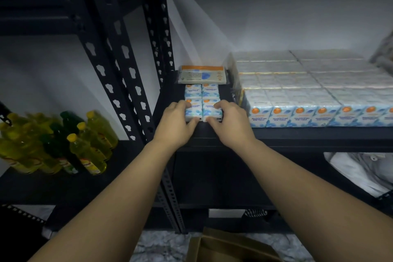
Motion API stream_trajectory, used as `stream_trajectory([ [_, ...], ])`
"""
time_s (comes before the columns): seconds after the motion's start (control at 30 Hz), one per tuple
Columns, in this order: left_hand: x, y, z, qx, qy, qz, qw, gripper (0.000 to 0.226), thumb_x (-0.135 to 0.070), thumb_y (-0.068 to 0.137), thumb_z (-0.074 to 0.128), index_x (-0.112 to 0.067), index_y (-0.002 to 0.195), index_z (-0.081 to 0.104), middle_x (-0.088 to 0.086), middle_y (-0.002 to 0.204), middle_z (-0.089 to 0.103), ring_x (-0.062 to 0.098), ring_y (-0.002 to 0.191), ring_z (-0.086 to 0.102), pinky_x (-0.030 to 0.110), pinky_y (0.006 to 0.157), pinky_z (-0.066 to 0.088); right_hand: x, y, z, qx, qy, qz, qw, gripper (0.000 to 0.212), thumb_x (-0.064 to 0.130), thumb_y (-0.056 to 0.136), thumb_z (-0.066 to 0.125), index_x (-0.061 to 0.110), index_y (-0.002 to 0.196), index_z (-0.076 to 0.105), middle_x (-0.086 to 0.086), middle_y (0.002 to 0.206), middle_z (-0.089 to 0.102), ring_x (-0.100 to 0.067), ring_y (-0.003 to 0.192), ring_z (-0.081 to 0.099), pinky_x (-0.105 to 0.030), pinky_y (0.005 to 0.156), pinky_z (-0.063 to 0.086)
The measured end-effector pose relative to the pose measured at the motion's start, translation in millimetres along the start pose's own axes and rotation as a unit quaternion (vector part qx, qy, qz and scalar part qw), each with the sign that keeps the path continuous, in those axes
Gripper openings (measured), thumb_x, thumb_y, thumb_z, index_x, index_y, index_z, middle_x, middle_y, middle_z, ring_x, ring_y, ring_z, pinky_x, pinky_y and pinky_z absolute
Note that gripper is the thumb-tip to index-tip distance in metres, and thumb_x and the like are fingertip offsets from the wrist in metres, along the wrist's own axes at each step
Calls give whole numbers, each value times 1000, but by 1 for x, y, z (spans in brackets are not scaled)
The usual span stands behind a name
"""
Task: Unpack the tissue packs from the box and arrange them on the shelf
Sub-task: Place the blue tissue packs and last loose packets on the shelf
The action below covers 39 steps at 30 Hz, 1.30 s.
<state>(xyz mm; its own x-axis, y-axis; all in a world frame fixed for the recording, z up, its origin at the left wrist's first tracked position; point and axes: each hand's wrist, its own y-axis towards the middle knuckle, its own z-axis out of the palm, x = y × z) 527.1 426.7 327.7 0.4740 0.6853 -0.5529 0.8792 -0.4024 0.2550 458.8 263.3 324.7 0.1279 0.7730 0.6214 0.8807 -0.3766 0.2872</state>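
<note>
Head view: two tissue packs being set down near the shelf's front-left corner.
The left hand (174,122) and right hand (228,122) each grip one of the tissue packs (203,110), side by side near the shelf (319,134) front edge; next, likely release, then reach into the box (229,249) below.
</note>
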Motion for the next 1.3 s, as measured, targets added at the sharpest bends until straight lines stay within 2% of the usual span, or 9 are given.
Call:
stream_trajectory([
  [0.1,3,5,6,-5,9,2,1000,47,-31,98,68,-15,140,54,10,134,57,26,124,54,34,99,45,-3,5,4,-17,13,12,1000,44,32,93,75,16,132,62,-8,124,63,-25,115,60,-33,91,47],
  [0.3,6,7,12,-22,4,-3,1000,47,-30,100,66,-17,143,53,8,138,54,24,127,52,34,100,44,-5,6,11,-24,-1,14,1000,43,36,95,72,22,133,60,-4,124,64,-23,116,58,-41,91,53],
  [0.7,6,6,15,-35,-5,-18,999,50,-31,101,65,-19,147,50,7,138,56,23,127,51,31,96,43,-3,5,11,-16,-21,13,1000,42,38,97,69,23,135,58,-1,123,64,-22,117,54,-41,91,52],
  [0.87,5,5,15,-34,-11,-20,999,50,-31,101,65,-19,147,50,7,138,56,23,126,52,34,98,44,-1,4,10,-8,-24,18,1000,44,39,97,69,24,136,57,-1,125,64,-21,120,53,-41,94,51],
  [1.03,3,3,12,-27,-25,-21,999,59,-30,99,68,-22,151,43,8,142,52,24,130,50,37,102,44,1,1,6,0,-15,22,1000,52,37,95,72,25,141,51,-3,130,60,-23,123,53,-44,99,50],
  [1.2,1,-4,8,-24,-33,-17,999,68,-32,97,71,-22,155,37,6,148,41,24,133,50,39,100,48,2,-1,2,7,-14,23,1000,53,37,96,70,22,142,46,-5,136,56,-23,127,52,-42,104,47],
  [1.3,-4,-13,4,-24,-30,-12,999,75,-29,97,72,-22,158,30,6,152,36,23,136,47,34,101,44,3,-5,0,13,-1,14,1000,52,35,97,70,19,140,47,-6,135,57,-24,126,52,-42,104,47],
])
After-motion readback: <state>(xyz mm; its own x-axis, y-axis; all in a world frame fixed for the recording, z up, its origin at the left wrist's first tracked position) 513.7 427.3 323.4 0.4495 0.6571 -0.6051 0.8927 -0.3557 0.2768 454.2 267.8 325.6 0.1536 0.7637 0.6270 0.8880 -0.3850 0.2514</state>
